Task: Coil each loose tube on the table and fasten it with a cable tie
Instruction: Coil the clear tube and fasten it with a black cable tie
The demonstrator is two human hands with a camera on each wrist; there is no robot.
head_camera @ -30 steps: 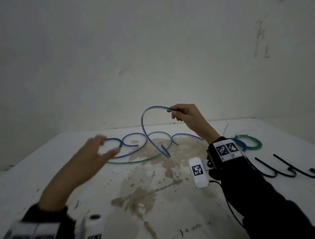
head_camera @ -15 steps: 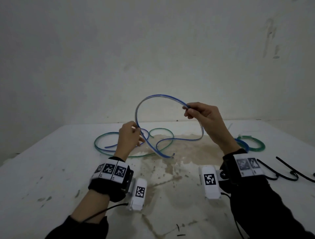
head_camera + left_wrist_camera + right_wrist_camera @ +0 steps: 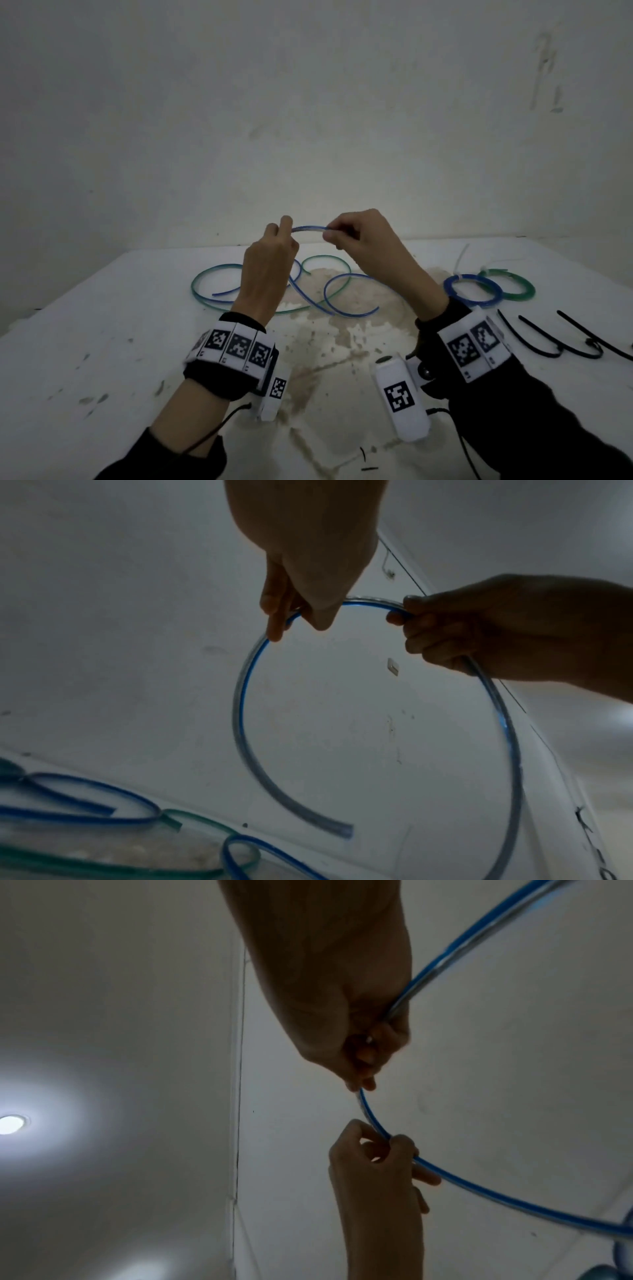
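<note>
The left hand [image 3: 270, 260] pinches a thin, clear blue-striped plastic tube [image 3: 308, 229] between thumb and curled fingers [image 3: 274, 626], and the right hand [image 3: 363, 243] grasps the same tube just beside it with its fingers [image 3: 416, 620] curled round it. Both hands are raised above the stained white table [image 3: 102, 342], with a short arc of tube spanning between them. In the left wrist view the tube bends into a wide loop below the hands, one cut end hanging free. The rest of it trails down onto the table, crossing a loose green tube [image 3: 205, 291]. To the right lie 2 finished coils, a blue coil [image 3: 472, 291] and a green coil [image 3: 517, 287], with black cable ties [image 3: 548, 342] nearer the right edge.
</note>
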